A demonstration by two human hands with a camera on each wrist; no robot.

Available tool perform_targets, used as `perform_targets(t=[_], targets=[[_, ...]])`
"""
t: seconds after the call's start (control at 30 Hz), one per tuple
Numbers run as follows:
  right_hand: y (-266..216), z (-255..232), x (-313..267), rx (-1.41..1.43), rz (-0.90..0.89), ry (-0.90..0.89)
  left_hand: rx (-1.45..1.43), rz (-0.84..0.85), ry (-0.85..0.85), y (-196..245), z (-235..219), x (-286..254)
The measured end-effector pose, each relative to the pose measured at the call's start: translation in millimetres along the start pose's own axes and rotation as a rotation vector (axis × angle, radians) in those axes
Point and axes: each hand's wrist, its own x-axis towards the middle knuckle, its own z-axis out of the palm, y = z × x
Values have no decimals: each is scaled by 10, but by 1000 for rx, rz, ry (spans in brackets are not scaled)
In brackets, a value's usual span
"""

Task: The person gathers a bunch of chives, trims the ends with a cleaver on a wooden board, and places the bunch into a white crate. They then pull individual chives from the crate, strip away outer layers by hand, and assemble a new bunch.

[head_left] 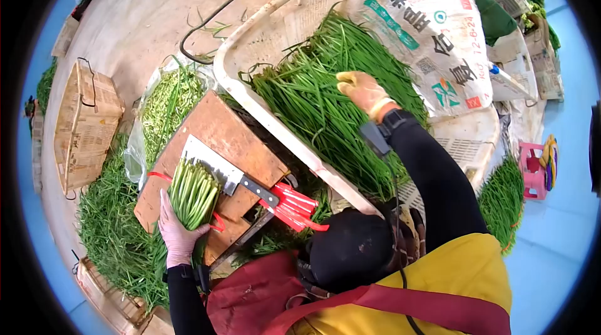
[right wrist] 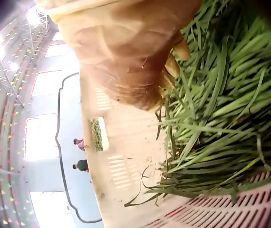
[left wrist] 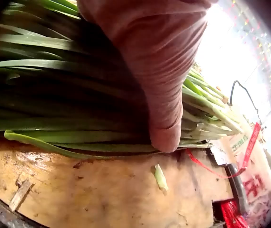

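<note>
My gloved left hand (head_left: 178,233) holds a thick bunch of green stems (head_left: 193,192), its pale cut ends fanned out over a wooden board (head_left: 222,125). In the left wrist view the thumb lies across the long leaves (left wrist: 78,135). A cleaver (head_left: 216,165) rests on the board beside the bunch. My right hand (head_left: 364,92), in a yellowish glove, is over the heap of long greens (head_left: 325,85) in a large pale crate (head_left: 294,141). In the right wrist view its bent fingers (right wrist: 173,66) are against the leaves; whether they grip any is hidden.
Red ties (head_left: 291,205) lie at the board's lower right edge. A printed white sack (head_left: 438,41) drapes over the crate's far side. Left of the board are a bag of cut pieces (head_left: 169,106), loose greens (head_left: 116,210) and a tall basket (head_left: 94,128). A dark cable (head_left: 188,38) crosses the floor.
</note>
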Motion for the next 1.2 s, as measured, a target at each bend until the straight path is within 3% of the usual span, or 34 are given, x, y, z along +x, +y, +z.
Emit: perform_targets(t=[0.07, 0.17, 0.33, 0.37, 0.47, 0.53, 0.57, 0.63, 0.77, 0.9, 1.03, 1.1, 1.2], targets=[[-73, 235, 283, 69, 5, 35, 8, 3, -1, -5, 15, 3], [-93, 546, 693, -43, -38, 116, 14, -1, -10, -7, 27, 10], [-278, 802, 1226, -229, 234, -68, 16, 22, -21, -22, 44, 28], [-295, 863, 1256, -242, 221, -15, 21, 45, -18, -51, 58, 32], [-356, 886, 1282, -221, 219, -75, 31, 63, -16, -88, 84, 38], [-469, 963, 1179, -427, -63, 136, 46, 83, -7, -128, 104, 34], [-543, 998, 1149, -388, -121, 154, 45, 78, -4, -133, 102, 29], [-658, 1013, 1004, -58, -134, -20, 37, 59, -17, -108, 92, 35], [-506, 1342, 992, -172, -182, -98, 45, 64, -14, -92, 77, 45], [-691, 1408, 916, -444, -66, -115, 39, 51, -17, -121, 99, 36], [-518, 1368, 1010, -385, 5, -82, 48, 55, -14, -111, 84, 45], [-306, 1314, 1036, -237, -101, 164, 45, 57, -13, -107, 85, 44], [-380, 913, 1012, -369, 134, 121, 44, 46, -30, -113, 93, 41]])
